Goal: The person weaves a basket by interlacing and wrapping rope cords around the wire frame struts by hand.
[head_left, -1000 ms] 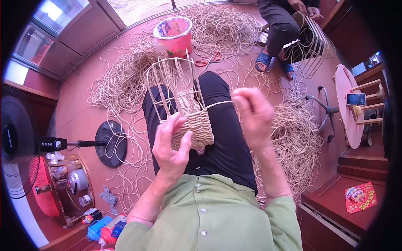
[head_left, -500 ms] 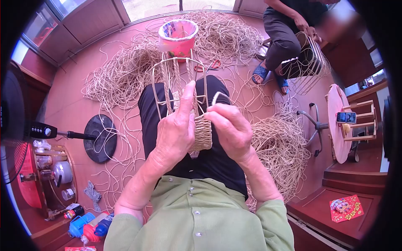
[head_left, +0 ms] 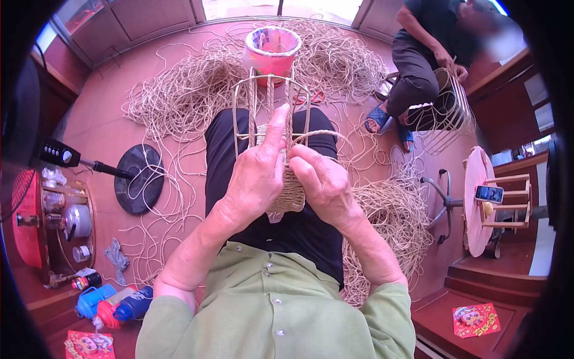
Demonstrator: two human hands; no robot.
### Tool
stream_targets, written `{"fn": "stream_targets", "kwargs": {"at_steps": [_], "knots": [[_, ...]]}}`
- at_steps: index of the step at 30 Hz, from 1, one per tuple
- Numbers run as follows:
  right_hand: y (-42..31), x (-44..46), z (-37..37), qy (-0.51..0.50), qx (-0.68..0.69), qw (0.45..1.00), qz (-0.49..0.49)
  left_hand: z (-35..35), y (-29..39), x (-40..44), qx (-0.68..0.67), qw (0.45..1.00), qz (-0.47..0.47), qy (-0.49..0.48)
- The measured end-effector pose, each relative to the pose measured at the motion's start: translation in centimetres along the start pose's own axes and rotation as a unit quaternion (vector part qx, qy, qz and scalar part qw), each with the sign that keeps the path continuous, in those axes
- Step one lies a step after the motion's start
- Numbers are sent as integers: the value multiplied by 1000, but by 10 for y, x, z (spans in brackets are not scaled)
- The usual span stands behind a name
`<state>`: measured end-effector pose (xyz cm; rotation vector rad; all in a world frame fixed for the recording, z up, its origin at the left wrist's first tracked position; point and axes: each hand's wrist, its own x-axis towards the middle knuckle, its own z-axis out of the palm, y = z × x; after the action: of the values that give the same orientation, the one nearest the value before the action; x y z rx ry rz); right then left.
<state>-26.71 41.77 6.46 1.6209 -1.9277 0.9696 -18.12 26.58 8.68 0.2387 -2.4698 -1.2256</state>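
A partly woven basket (head_left: 293,192) stands on my lap, its lower part closely wound with cord and its wire frame bare above. Twisted cords run up the frame to the top rim. My left hand (head_left: 260,173) is wrapped against the basket's left side, index finger pointing up along the uprights. On the right side, my right hand (head_left: 320,179) pinches at the woven edge, where a cord strand (head_left: 329,133) sticks out to the right. The fingertips of both hands are close together, and the exact grip is partly hidden.
Heaps of loose cord (head_left: 391,218) cover the floor. A pink bucket (head_left: 272,57) and red scissors (head_left: 317,97) lie beyond my knees. Another person (head_left: 415,78) sits at the upper right with a wire frame. A fan base (head_left: 139,179) is left, a round stool (head_left: 478,203) right.
My right hand has come in from the right, where it held the strand stretched out, to the basket's edge. My left index finger now points up along the frame.
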Motion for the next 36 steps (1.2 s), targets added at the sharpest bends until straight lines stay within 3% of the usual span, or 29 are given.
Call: {"fn": "stream_targets", "kwargs": {"at_steps": [1,5,8,9,11,13,14,16,18,23,26,29,32,36], "knots": [[0,2,-1,-38,32,998,24,1,0,2,15,1000,-6,2],[1,5,1,-34,58,997,49,2,3,2,95,994,25,39],[-14,18,-18,66,-119,991,12,-12,6,-14,101,979,129,119],[-19,21,-22,45,-91,994,48,-25,16,-27,72,978,143,131],[-23,25,-11,-12,108,991,76,-41,26,-47,-30,982,135,127],[-19,18,-2,-46,275,952,124,-48,30,-54,-195,973,37,119],[-19,17,-2,-16,262,946,188,-49,32,-53,-287,948,-35,130],[-15,23,-7,0,93,984,150,-41,-10,-42,-297,936,-70,173],[-17,33,-5,-22,-43,994,102,-39,-36,-37,-214,952,-121,182],[-17,49,18,-59,-212,975,32,-13,-62,-22,-446,876,-176,51],[-21,52,14,-126,-244,961,35,-16,-67,-19,-565,806,-174,18],[-30,57,0,-27,-217,974,62,-20,-60,-24,-538,820,-183,66],[-28,53,1,-25,-228,973,10,-21,-58,-26,-524,831,-171,76],[-18,51,17,-112,-185,976,15,-28,-63,-16,-544,828,-130,23]]}}
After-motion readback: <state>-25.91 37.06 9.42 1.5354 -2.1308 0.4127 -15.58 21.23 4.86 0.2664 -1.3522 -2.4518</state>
